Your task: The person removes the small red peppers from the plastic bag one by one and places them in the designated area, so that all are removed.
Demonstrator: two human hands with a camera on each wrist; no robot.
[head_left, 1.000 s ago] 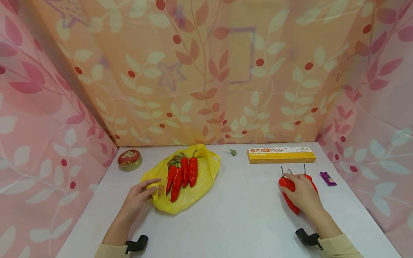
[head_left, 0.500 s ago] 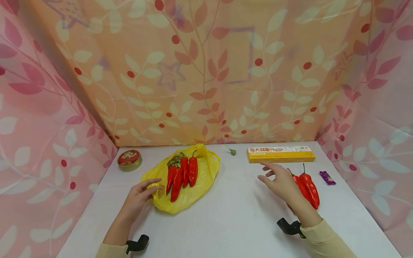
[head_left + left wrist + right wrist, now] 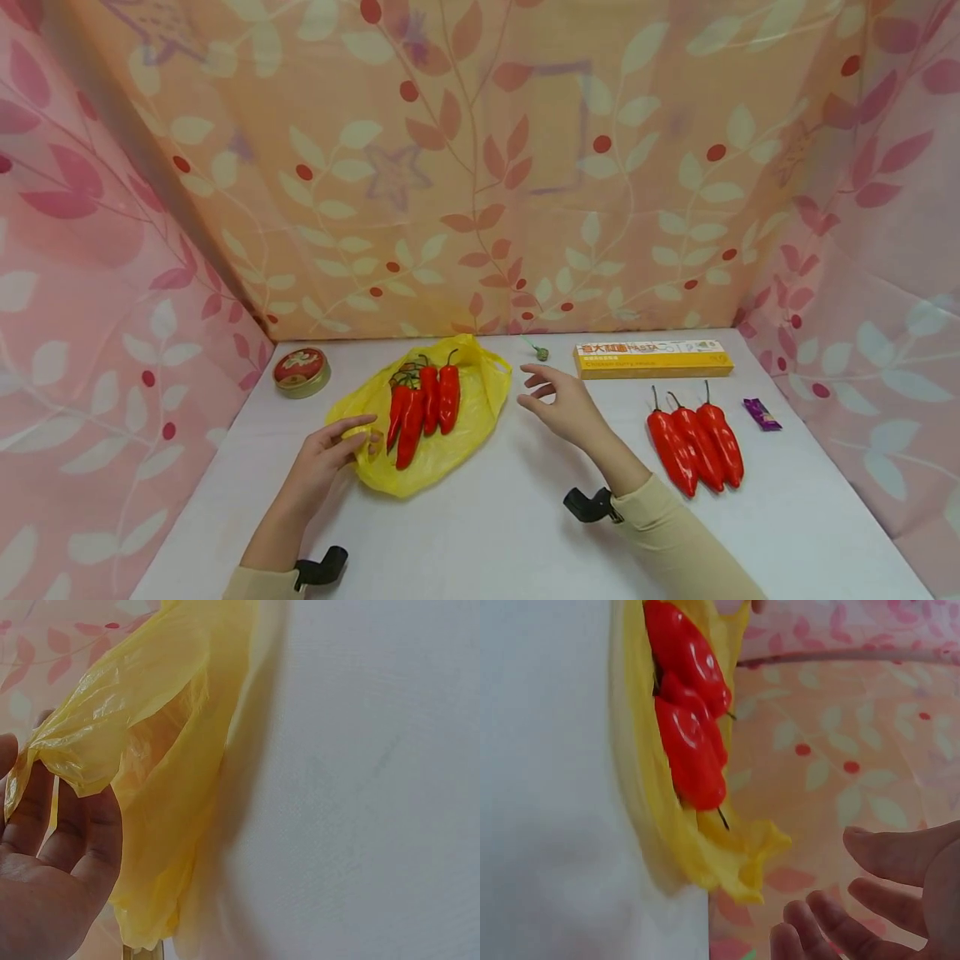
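A yellow plastic bag point(image 3: 457, 454) lies spread on the table in the head view, with several long red chili peppers point(image 3: 409, 425) on top. My left hand point(image 3: 321, 454) pinches the bag's near left edge; the left wrist view shows the gathered plastic point(image 3: 82, 746) between thumb and fingers. My right hand point(image 3: 567, 408) hovers over the table just right of the bag, thumb and fingers apart and holding nothing. In the right wrist view its spread fingers point(image 3: 832, 922) face the bag's handle end. Three more red peppers point(image 3: 696, 446) lie side by side to the right.
At the back left stands a round red-lidded tin point(image 3: 302, 372). A small green item point(image 3: 541, 353) lies at the back middle, beside a yellow and white pasta box point(image 3: 654, 361). Far right is a purple wrapped packet point(image 3: 762, 414). Patterned cloth point(image 3: 480, 208) walls off the back and sides.
My right hand has let go of the peppers on the right and moved left toward the bag, leaving three peppers in full view. The left hand keeps its hold on the bag.
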